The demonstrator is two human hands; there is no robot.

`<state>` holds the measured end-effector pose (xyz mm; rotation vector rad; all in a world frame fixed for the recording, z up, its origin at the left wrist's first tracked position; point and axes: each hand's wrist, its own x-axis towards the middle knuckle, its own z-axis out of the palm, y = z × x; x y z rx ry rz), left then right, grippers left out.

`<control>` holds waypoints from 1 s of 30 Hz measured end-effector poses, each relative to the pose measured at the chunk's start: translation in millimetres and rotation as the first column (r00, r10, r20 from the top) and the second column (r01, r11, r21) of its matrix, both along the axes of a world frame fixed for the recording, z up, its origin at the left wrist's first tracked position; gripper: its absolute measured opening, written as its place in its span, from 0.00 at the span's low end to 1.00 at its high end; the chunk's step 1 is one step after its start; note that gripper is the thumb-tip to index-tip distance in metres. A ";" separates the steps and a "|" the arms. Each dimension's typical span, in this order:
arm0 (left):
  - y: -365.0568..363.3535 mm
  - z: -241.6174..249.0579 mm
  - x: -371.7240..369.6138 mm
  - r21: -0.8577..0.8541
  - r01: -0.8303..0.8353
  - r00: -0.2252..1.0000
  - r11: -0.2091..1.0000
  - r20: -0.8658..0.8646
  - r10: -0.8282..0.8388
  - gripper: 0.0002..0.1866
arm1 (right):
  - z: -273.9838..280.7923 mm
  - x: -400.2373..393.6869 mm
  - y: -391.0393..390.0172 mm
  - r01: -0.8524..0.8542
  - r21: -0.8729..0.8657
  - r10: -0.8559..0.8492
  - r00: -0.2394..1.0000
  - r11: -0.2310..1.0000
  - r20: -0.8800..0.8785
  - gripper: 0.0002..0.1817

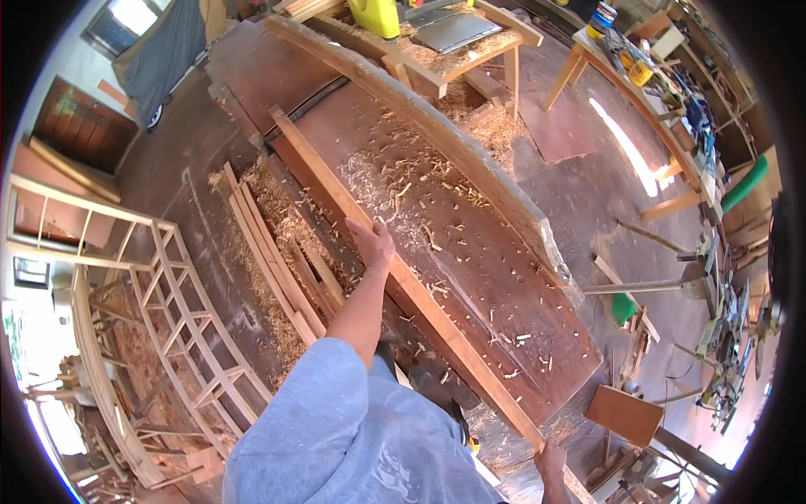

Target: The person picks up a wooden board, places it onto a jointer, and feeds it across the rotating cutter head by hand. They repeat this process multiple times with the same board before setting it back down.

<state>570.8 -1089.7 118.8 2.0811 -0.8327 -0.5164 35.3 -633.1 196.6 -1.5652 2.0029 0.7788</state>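
Lumber, a long, slim wooden strip, lay along the tabletop's left long edge and ran past its near corner. The left hand clasped it near mid-length, fingers narrowed over the edge; the right hand curled round the near part. It would likely handle as fairly light, stiff but springy, best gripped at two spread points. Shavings littered the tabletop, bordered opposite by a thick, rough-edged plank.
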 end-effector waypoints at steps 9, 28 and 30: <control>-46.8 -97.3 72.3 0.029 0.057 0.995 0.998 0.081 -0.059 0.40 | 5.1 40.3 -39.7 0.021 0.003 -0.021 0.999 1.000 0.027 0.23; -131.6 3.9 122.6 0.194 -0.046 0.888 0.980 0.456 -0.049 0.31 | 5.1 118.0 -130.6 -0.173 -0.463 0.372 0.846 0.869 0.382 0.30; -138.5 2.8 128.9 0.178 -0.062 0.887 0.982 0.462 -0.028 0.31 | -1.7 116.6 -132.9 -0.217 -0.477 0.418 0.830 0.852 0.369 0.31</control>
